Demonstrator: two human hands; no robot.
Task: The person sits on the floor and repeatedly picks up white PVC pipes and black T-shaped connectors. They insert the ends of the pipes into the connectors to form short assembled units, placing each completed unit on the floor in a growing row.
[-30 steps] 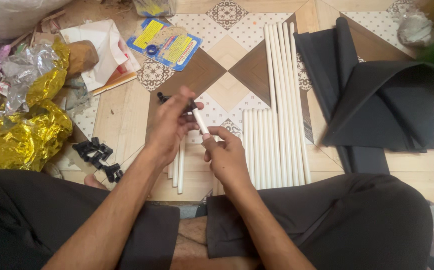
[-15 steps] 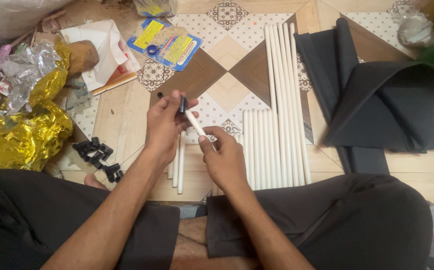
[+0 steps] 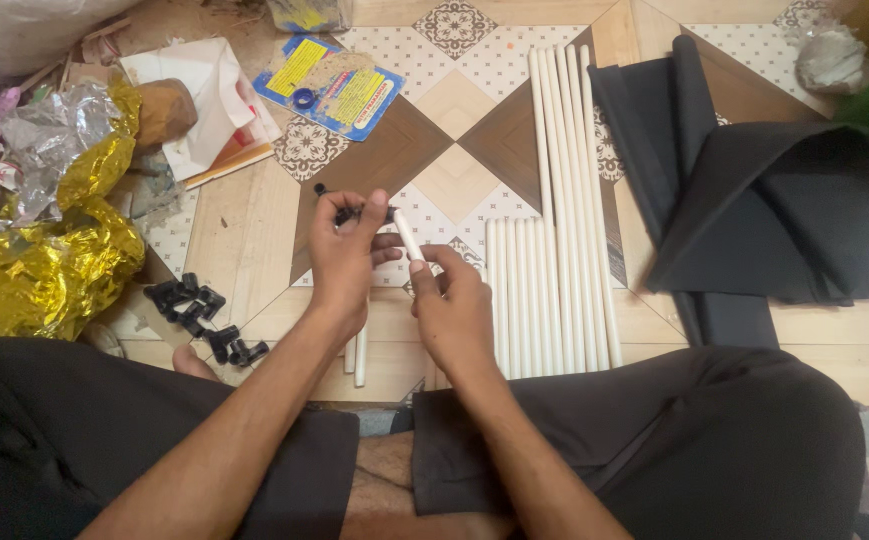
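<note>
I sit on a patterned tile floor with my legs crossed. My left hand (image 3: 347, 262) pinches a small black plastic connector (image 3: 353, 213) at its fingertips. My right hand (image 3: 453, 305) grips a short white tube (image 3: 409, 237), whose upper end points at the connector and touches it or nearly so. Both hands hover just above the floor, close together. A couple of short white tubes (image 3: 360, 355) lie on the floor under my left wrist.
Long white tubes (image 3: 565, 190) and shorter ones (image 3: 515, 300) lie in rows to the right. Several black connectors (image 3: 200, 315) sit at the left. Black fabric (image 3: 755, 210) is spread at right, gold foil (image 3: 35, 260) at left, a blue-yellow card pack (image 3: 327, 85) ahead.
The white tube's upper end has stayed at the black connector while both hands shifted slightly; my left fingers have turned the connector against the tube's tip.
</note>
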